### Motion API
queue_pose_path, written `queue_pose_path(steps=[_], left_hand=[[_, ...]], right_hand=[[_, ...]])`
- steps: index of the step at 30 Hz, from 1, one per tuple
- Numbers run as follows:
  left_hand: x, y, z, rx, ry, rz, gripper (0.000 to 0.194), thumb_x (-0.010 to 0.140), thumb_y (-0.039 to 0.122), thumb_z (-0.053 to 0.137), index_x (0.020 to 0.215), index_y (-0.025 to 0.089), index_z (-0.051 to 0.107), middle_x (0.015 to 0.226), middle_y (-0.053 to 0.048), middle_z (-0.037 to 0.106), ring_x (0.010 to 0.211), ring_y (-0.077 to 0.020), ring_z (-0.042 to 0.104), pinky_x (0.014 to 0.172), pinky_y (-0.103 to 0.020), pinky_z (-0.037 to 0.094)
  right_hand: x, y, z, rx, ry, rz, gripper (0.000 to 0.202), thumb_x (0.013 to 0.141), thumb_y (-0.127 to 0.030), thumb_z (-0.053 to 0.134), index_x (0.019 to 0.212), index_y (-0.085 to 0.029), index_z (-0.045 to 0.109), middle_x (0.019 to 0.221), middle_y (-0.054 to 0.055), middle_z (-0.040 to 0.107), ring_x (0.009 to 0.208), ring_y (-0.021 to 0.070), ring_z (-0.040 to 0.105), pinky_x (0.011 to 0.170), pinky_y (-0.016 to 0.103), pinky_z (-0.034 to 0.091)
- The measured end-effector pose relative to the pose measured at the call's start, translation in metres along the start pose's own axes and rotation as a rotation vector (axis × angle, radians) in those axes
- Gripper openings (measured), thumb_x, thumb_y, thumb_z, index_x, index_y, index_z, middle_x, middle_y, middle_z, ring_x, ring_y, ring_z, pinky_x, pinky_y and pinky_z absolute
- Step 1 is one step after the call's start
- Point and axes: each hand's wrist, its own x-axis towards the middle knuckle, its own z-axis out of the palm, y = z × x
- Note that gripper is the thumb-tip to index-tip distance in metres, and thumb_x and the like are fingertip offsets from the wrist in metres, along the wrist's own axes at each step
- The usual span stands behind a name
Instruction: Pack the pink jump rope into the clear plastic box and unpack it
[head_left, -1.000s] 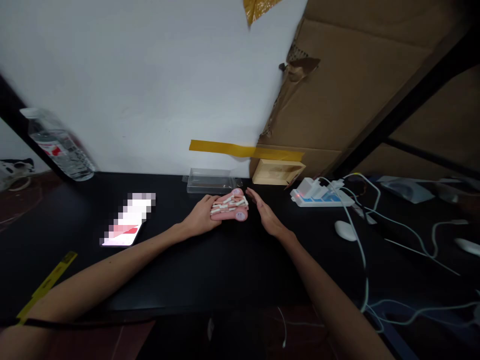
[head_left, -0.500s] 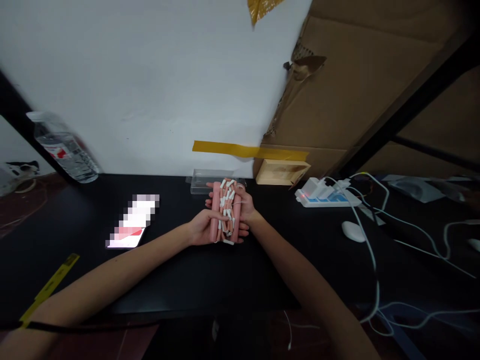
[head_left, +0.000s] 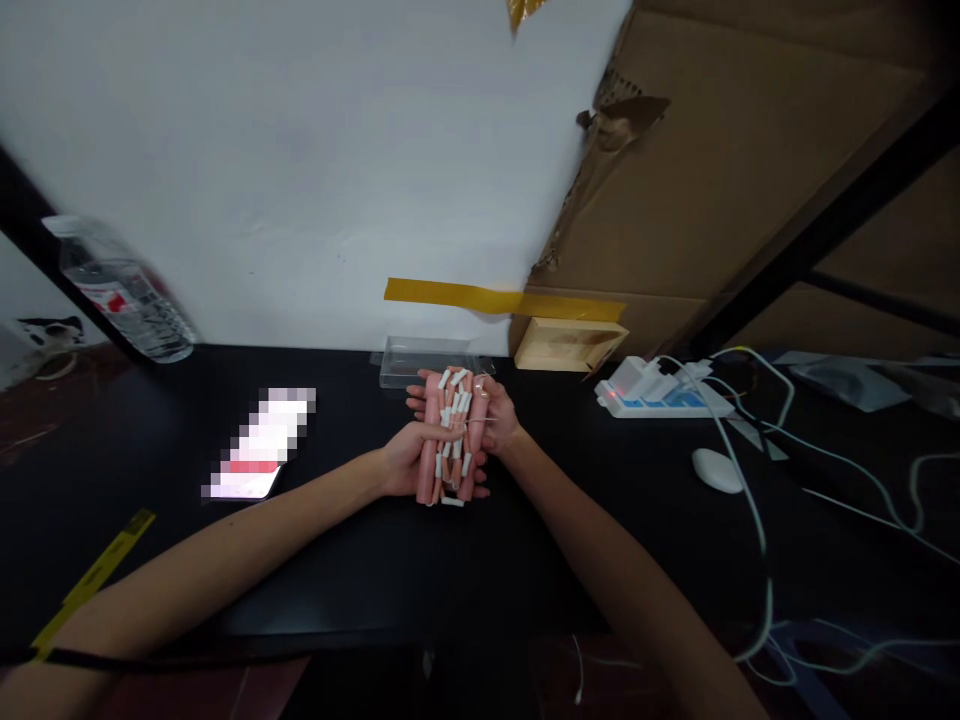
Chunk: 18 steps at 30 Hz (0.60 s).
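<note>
A bundled jump rope [head_left: 454, 425] with white and pinkish beads and two pink handles lies across my hands above the black table. My left hand [head_left: 405, 458] grips it from the left, its thumb laid over the beads and its fingers underneath. From the right, my right hand [head_left: 501, 418] holds the handle on that side, with fingers showing beneath the bundle. A thin pale strand crosses near the right handle. Just behind my hands sits a clear plastic box [head_left: 397, 375].
A lit phone [head_left: 259, 450] lies to the left, with a water bottle [head_left: 127, 300] behind it by the wall. A shallow wooden box [head_left: 566, 345] leans at the back. Rightward are a power strip [head_left: 660, 395], a white mouse [head_left: 718, 470] and loose cables.
My hands and the jump rope have come slightly lower and nearer to me. The bundle is a little more tilted, and both hands keep hold of it. The view has shifted slightly.
</note>
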Motion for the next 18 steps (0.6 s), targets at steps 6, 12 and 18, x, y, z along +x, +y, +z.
queue_pose_path(steps=[6,12,18], left_hand=[[0.0005,-0.0013,-0.0012,0.02,-0.065,-0.01,0.031,0.088,0.025,0.059,0.11,0.006,0.068,0.097,-0.015,0.075,0.092,-0.0274,0.072,0.102,-0.049,0.042],[0.0032,-0.0042,-0.0027,0.073,-0.218,0.002,0.043,0.089,0.029,0.058,0.122,0.003,0.063,0.117,-0.021,0.07,0.112,-0.0321,0.066,0.106,-0.05,0.038],[0.0052,-0.0061,-0.0059,0.088,-0.246,0.013,0.048,0.089,0.032,0.058,0.126,0.001,0.06,0.125,-0.024,0.066,0.126,-0.0334,0.058,0.112,-0.05,0.032]], right_hand=[[0.0027,-0.0094,0.0034,0.112,0.03,0.058,0.072,0.083,-0.066,0.039,0.122,-0.01,0.059,0.115,0.02,0.072,0.12,0.0376,0.062,0.103,0.061,0.044],[0.0014,-0.0075,0.0054,0.084,0.061,0.058,0.064,0.082,-0.06,0.042,0.117,-0.011,0.063,0.107,0.019,0.074,0.114,0.0381,0.066,0.103,0.061,0.045],[0.0008,-0.0065,0.0107,0.035,0.085,0.027,0.068,0.083,-0.061,0.036,0.118,-0.009,0.063,0.115,0.02,0.073,0.119,0.0372,0.064,0.107,0.059,0.041]])
